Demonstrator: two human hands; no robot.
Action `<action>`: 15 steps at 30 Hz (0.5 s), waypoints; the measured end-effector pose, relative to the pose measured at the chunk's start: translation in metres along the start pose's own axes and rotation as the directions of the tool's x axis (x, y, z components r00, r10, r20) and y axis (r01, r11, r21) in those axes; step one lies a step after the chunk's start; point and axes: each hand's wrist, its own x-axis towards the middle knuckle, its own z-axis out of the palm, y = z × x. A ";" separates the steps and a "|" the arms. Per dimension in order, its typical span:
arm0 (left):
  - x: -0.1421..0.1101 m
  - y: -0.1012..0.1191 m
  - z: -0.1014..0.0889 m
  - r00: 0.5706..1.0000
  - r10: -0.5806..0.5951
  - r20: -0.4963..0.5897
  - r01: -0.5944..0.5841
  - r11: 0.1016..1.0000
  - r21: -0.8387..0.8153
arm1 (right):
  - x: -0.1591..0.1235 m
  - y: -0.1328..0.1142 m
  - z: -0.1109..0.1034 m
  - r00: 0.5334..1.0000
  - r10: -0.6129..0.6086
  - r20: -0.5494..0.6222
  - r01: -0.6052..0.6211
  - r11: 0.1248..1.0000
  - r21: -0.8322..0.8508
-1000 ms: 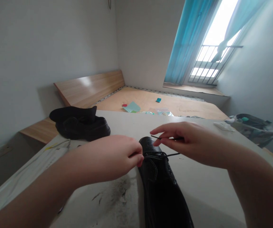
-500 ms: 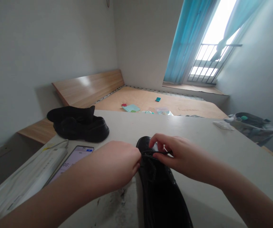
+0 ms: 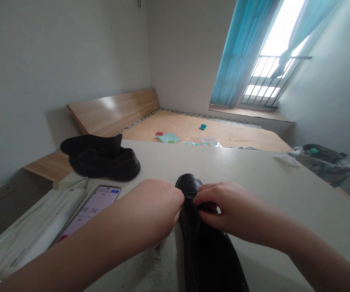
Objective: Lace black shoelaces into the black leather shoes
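A black leather shoe (image 3: 211, 255) lies on the white table, its toe pointing away from me. A thin dark shoelace (image 3: 189, 196) crosses the shoe just behind the toe. My left hand (image 3: 159, 209) is closed at the left side of the lacing, apparently on the lace, its fingertips mostly hidden. From the right, my right hand (image 3: 223, 205) bends its thumb and fingers together over the lace and the eyelet flap. The two hands almost meet above the shoe.
A second black shoe (image 3: 108, 162) with a black insole-like piece on it stands at the table's back left. On the left are a phone (image 3: 98, 202) showing a timer and a white power strip-like object (image 3: 47, 227). A bag-lined bin (image 3: 324, 162) stands beyond the right edge.
My right hand has shifted slightly down and left, closer to my left fist, and its fingers have come down onto the lacing. More of the shoe's toe shows.
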 end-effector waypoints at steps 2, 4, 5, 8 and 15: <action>0.000 0.000 0.000 1.000 0.008 0.004 -0.008 1.000 -0.002 | 0.000 0.000 0.000 1.000 0.000 0.003 0.000 1.000 0.008; 0.000 0.001 0.000 1.000 0.013 0.010 -0.012 1.000 -0.010 | 0.000 0.000 0.000 1.000 -0.003 -0.001 0.003 1.000 0.017; 0.000 0.002 -0.001 1.000 0.013 0.011 -0.013 1.000 -0.012 | 0.000 0.000 0.001 1.000 -0.002 -0.005 0.002 1.000 0.022; 0.001 0.003 -0.002 1.000 -0.001 0.014 0.001 1.000 -0.006 | -0.001 0.001 0.002 1.000 0.009 -0.009 -0.009 1.000 0.027; 0.002 0.008 -0.010 0.997 -0.048 0.061 0.049 0.999 -0.023 | 0.002 0.001 0.004 1.000 0.001 -0.024 0.000 1.000 0.017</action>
